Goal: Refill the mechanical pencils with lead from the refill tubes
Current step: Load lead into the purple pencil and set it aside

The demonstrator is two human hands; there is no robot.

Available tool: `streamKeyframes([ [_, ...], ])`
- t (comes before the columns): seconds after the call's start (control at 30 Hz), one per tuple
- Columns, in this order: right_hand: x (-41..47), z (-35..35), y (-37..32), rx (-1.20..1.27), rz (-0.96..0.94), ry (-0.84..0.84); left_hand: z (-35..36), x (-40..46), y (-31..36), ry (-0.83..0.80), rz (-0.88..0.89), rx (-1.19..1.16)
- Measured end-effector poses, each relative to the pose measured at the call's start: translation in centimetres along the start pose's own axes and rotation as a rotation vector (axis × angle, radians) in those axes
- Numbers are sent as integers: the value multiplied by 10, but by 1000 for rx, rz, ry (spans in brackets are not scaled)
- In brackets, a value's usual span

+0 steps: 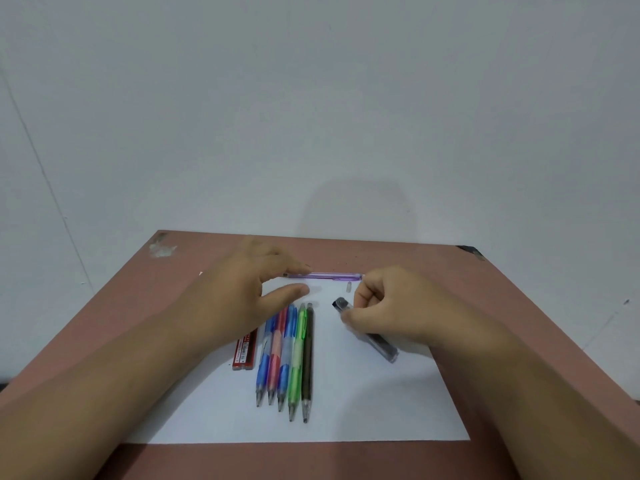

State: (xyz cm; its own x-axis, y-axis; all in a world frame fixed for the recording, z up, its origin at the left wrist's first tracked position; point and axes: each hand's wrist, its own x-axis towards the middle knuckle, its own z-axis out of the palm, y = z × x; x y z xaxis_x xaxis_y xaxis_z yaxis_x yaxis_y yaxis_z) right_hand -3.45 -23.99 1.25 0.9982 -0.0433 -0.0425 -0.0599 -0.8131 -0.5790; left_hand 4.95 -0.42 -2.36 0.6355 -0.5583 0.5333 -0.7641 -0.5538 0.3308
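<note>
A white paper sheet (363, 403) lies on a reddish-brown table (519, 306), its near edge close to the table's near side. Both forearms reach in from the near corners.

Nearest on the sheet lies a row of five mechanical pencils, tips pointing toward the viewer, side by side and touching or nearly so: from left, a blue pencil (262, 370), a pink pencil (274, 358), a second blue pencil (284, 365), a green pencil (296, 362) and a dark olive pencil (307, 362). Just left of the row lies a red lead refill case (245, 349), at the sheet's left edge, its far end hidden under the left hand.

Right of the row, a clear refill tube (375, 336) with dark contents and a black cap lies tilted, cap end farther and to the left. The right hand (388, 306) has its fingers curled around the tube's upper part, grasping it near the cap; the tube's near end rests on or just above the sheet, which cannot be told.

The left hand (249, 289) hovers over the far ends of the pencil row, fingers relaxed and extended, thumb apart; the fingertips reach the left end of a purple pencil (323, 275). Whether they touch it cannot be told.

The purple pencil lies crosswise at the sheet's far edge. A small pale cap (348, 286) lies just near of its right end.
</note>
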Motion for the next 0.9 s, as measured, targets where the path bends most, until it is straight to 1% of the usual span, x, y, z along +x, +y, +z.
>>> streamKeyframes([
  [0.1,-2,2,-4,148,-102,67,1,-1,3,15,47,-64],
  [0.2,-4,5,-8,279,-194,61,3,-1,12,27,50,-229],
  [0.3,-5,8,-8,345,-249,50,3,-2,19,36,74,-322],
  [0.4,-3,10,-5,377,-275,59,1,-1,23,27,46,-366],
  [0.53,0,10,-3,403,-302,69,-3,-2,23,12,-76,-457],
  [0.6,-1,9,-2,379,-321,44,-4,-3,23,-2,-130,-499],
  [0.73,-3,7,-5,325,-336,26,-6,-3,26,17,-179,-645],
  [0.9,-5,7,-6,375,-329,28,-9,-3,30,52,-194,-685],
])
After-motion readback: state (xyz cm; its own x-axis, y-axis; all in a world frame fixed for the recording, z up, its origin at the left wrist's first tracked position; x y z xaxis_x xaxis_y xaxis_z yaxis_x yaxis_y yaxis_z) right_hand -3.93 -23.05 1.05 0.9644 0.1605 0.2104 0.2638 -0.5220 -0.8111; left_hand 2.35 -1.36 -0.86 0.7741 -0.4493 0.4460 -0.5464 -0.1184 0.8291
